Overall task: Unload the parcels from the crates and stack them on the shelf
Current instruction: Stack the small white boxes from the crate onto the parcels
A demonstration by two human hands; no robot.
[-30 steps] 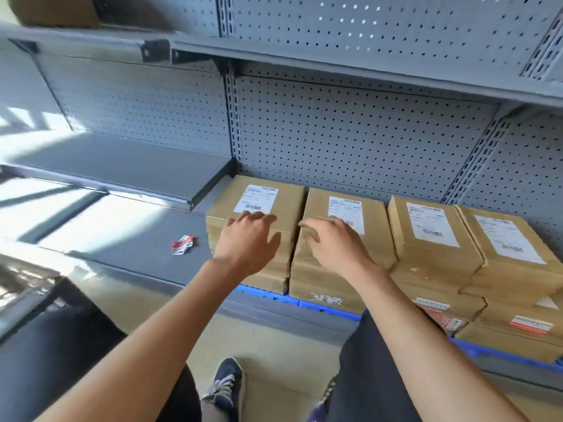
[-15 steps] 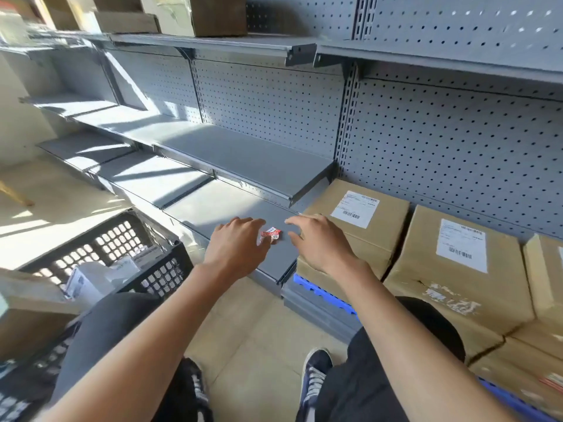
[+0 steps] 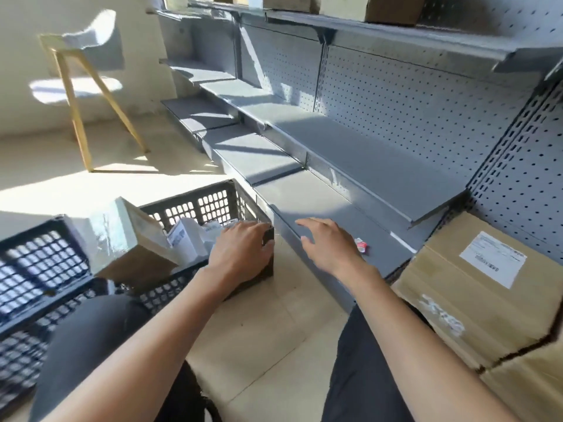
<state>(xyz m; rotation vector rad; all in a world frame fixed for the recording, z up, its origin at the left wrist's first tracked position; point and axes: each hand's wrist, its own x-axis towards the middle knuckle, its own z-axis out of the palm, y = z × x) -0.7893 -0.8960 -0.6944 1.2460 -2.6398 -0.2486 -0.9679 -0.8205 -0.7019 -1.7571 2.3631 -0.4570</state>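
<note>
A black plastic crate (image 3: 198,205) stands on the floor at left, holding a tilted brown parcel (image 3: 128,239) and white parcels (image 3: 185,239). My left hand (image 3: 240,254) hovers over the crate's near right corner with relaxed fingers and holds nothing. My right hand (image 3: 329,245) hangs open above the front of the grey bottom shelf (image 3: 320,208). Brown cardboard parcels with white labels (image 3: 475,287) sit stacked on that shelf at right.
A second black crate (image 3: 36,269) stands at far left. A small red and white scrap (image 3: 362,245) lies on the shelf by my right hand. A chair (image 3: 88,71) stands at the back left. Higher shelves (image 3: 365,153) run along the pegboard wall.
The view has swung left from the stacked parcels to the crates. Both hands left the parcels and moved left; the left hand is now over the crate, the right over the bare shelf.
</note>
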